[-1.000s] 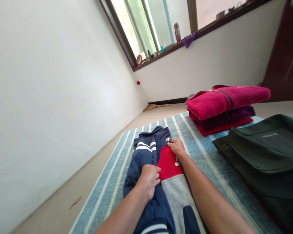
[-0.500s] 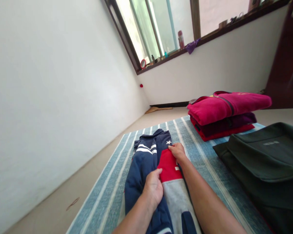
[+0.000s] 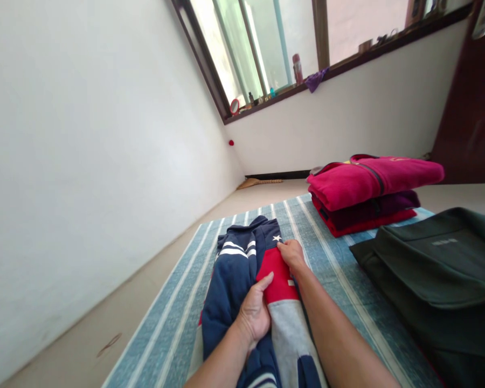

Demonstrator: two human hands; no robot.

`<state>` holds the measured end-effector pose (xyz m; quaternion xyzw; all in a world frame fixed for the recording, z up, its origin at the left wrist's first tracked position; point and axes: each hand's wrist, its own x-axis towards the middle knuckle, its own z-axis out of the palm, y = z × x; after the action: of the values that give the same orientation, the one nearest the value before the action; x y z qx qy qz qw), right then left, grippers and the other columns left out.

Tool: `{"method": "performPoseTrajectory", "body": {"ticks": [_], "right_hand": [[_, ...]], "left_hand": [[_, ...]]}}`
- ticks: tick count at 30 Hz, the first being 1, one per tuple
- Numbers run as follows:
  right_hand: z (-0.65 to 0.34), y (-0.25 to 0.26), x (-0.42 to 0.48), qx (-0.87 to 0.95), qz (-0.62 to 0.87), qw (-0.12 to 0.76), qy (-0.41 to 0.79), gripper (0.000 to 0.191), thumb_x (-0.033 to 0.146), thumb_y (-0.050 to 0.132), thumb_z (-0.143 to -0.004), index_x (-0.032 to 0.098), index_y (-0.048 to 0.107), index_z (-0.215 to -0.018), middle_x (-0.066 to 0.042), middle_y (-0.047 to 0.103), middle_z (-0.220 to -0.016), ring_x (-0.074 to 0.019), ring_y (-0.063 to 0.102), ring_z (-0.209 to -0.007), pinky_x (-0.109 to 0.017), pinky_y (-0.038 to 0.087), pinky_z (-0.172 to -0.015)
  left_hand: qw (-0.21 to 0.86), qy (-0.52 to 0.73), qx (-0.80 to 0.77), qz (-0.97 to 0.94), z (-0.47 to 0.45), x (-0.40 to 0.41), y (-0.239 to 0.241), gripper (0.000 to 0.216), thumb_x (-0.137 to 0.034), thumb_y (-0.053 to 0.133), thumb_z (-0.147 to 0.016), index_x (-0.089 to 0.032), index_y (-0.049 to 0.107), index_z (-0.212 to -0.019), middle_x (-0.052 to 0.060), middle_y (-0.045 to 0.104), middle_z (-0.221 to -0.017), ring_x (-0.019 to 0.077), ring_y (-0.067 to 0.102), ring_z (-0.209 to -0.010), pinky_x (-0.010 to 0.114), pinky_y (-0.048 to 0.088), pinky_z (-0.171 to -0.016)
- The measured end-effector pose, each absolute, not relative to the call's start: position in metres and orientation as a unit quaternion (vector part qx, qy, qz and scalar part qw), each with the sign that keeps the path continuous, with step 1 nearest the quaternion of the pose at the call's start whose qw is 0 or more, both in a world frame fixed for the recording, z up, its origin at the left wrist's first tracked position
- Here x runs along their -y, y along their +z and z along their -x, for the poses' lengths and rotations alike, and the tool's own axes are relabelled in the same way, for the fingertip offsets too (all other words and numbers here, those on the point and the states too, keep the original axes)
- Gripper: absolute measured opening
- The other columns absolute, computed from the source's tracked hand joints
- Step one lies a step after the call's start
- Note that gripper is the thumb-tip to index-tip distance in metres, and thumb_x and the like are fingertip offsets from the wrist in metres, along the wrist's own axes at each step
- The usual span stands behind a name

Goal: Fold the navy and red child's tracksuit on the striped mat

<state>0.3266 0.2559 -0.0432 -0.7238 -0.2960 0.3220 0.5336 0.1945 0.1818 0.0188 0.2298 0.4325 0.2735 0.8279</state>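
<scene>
A navy, red and grey jacket [image 3: 234, 269] with white stripes and a small star lies lengthwise on a blue striped mat [image 3: 173, 323]. My left hand [image 3: 255, 310] rests on the jacket's middle, fingers curled round a fold of navy cloth, thumb stretched toward the red panel. My right hand [image 3: 291, 253] lies farther up, fingers closed and pressing the red panel's far edge just under the star.
A stack of folded garments, magenta on top [image 3: 372, 180], sits at the mat's far right. A folded dark green garment [image 3: 436, 269] lies near right. White wall on the left, window sill with bottles ahead, dark door at right, broom by the far wall.
My left hand has slid up along the navy fold and its thumb has stretched out toward the red panel. My right hand has stayed by the star.
</scene>
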Motion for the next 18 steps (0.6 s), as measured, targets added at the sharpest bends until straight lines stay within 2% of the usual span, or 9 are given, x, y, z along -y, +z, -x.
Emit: {"method": "performPoseTrajectory", "body": {"ticks": [8, 13, 18], "right_hand": [[-0.329, -0.042, -0.258, 0.289, 0.740, 0.512, 0.326, 0.026, 0.037, 0.061, -0.078, 0.014, 0.069, -0.070, -0.005, 0.067, -0.064, -0.0152, 0.060, -0.060, -0.021, 0.035, -0.046], [-0.333, -0.043, -0.262, 0.297, 0.753, 0.492, 0.321, 0.024, 0.039, 0.066, -0.074, 0.015, 0.068, -0.068, -0.006, 0.067, -0.067, -0.0172, 0.062, -0.063, -0.023, 0.037, -0.048], [-0.336, -0.044, -0.264, 0.310, 0.760, 0.466, 0.330, 0.025, 0.036, 0.064, -0.085, 0.014, 0.064, -0.075, -0.002, 0.064, -0.072, -0.0134, 0.060, -0.064, -0.026, 0.047, -0.059]], "left_hand": [[0.835, 0.256, -0.424, -0.240, -0.197, -0.190, 0.013, 0.040, -0.024, 0.060, -0.079, -0.010, 0.061, -0.116, 0.014, 0.075, -0.092, 0.0294, 0.071, -0.088, 0.047, 0.049, -0.092], [0.829, 0.257, -0.440, -0.230, -0.199, -0.193, 0.008, 0.037, -0.020, 0.060, -0.079, -0.010, 0.061, -0.114, 0.013, 0.075, -0.089, 0.0291, 0.071, -0.087, 0.048, 0.049, -0.092], [0.826, 0.261, -0.452, -0.213, -0.202, -0.190, 0.010, 0.034, -0.018, 0.060, -0.079, -0.009, 0.062, -0.112, 0.013, 0.075, -0.088, 0.0283, 0.072, -0.083, 0.046, 0.051, -0.089]]}}
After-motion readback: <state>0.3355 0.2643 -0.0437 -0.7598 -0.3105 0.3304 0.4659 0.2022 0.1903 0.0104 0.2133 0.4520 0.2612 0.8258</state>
